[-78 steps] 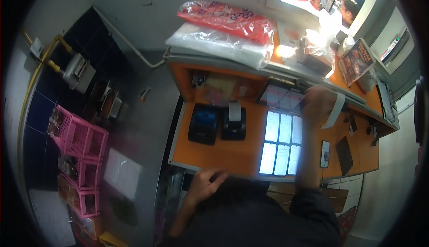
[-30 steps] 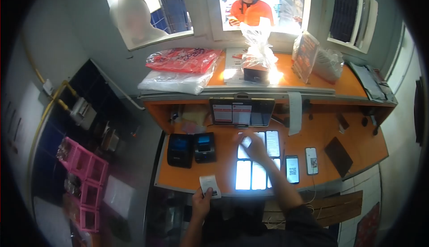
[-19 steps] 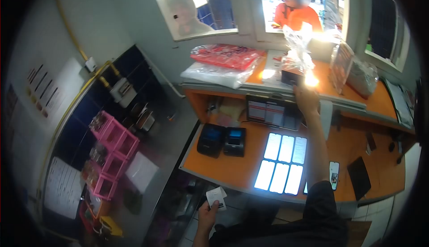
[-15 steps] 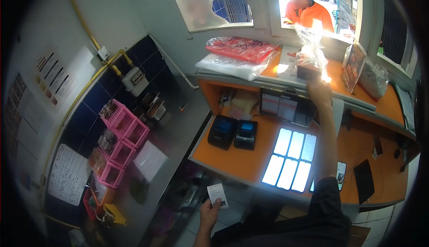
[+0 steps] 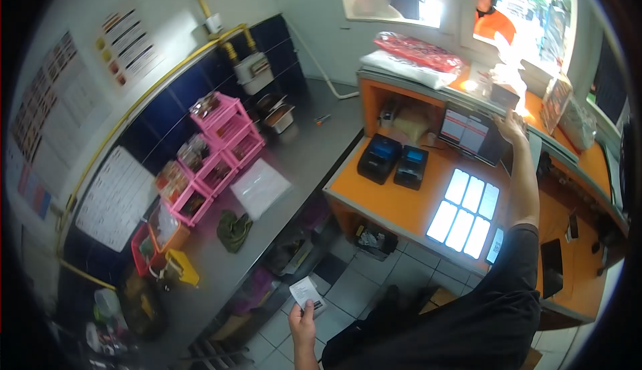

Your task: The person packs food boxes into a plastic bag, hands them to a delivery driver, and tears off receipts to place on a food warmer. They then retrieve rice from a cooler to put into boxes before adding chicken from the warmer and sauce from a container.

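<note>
A small white printed slip (image 5: 307, 292) is pinched between thumb and fingers of my left hand (image 5: 302, 323), low in the view above the floor. My right hand (image 5: 511, 128) reaches out to the raised counter by the window, its fingers apart, just below a box in clear plastic wrap (image 5: 505, 92). Glare blurs the wrapped box, and I see no firm grip on it. Under my right arm, several lit phones (image 5: 461, 213) lie in two rows on the orange desk (image 5: 348, 179).
Two black printers (image 5: 380, 159) and a screen (image 5: 468, 129) stand on the desk. Plastic packs (image 5: 418, 55) lie on the upper counter. Pink baskets (image 5: 231, 126) line the steel counter (image 5: 301, 149) at left. A person in orange (image 5: 493, 25) is outside the window.
The view has swung left and down, showing more of the steel counter and floor. My right hand's fingers now look spread at the wrapped box. My left hand keeps the slip.
</note>
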The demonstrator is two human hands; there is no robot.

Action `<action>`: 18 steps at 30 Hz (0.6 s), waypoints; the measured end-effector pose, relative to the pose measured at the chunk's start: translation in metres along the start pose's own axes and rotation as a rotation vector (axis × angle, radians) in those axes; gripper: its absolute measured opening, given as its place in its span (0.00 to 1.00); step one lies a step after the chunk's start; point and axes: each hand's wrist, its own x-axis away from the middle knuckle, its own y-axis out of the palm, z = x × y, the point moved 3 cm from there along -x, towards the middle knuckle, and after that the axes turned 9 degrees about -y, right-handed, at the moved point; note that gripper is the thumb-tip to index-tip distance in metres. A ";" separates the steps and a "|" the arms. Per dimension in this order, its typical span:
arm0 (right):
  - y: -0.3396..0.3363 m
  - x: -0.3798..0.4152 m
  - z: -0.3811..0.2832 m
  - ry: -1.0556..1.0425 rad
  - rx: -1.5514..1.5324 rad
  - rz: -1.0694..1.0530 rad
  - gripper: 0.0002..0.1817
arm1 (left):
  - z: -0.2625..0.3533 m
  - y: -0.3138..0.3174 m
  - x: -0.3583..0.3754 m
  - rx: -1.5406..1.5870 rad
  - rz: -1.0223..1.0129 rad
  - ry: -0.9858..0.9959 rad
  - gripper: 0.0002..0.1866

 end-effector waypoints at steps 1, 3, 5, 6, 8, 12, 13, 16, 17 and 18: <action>0.006 -0.005 0.002 -0.022 0.005 0.011 0.46 | -0.006 -0.017 0.005 0.031 0.038 0.015 0.16; 0.023 -0.010 0.011 -0.008 -0.142 0.047 0.50 | -0.028 -0.049 0.011 0.121 0.088 0.022 0.14; 0.016 -0.003 0.010 -0.080 -0.288 0.117 0.53 | -0.038 -0.074 0.022 0.188 0.080 -0.002 0.13; 0.019 -0.005 0.015 -0.123 -0.285 0.147 0.52 | -0.043 -0.087 0.030 0.250 0.089 -0.025 0.13; 0.016 -0.001 0.013 -0.146 -0.334 0.156 0.51 | -0.048 -0.104 0.041 0.202 0.093 -0.036 0.13; -0.001 0.013 -0.011 -0.076 -0.232 0.213 0.47 | -0.055 -0.130 0.044 0.281 0.118 -0.091 0.16; -0.006 0.019 -0.027 -0.154 -0.263 0.269 0.44 | -0.053 -0.131 0.041 0.265 0.102 -0.100 0.16; -0.004 0.087 -0.128 -0.546 -0.465 0.287 0.26 | -0.061 -0.128 0.020 0.298 0.105 -0.111 0.16; 0.018 0.138 -0.174 -0.304 -1.240 -0.239 0.21 | -0.053 -0.121 0.015 0.234 0.100 -0.104 0.16; 0.033 0.166 -0.217 -0.784 -0.871 -0.120 0.18 | -0.036 -0.113 0.013 0.164 0.099 -0.098 0.16</action>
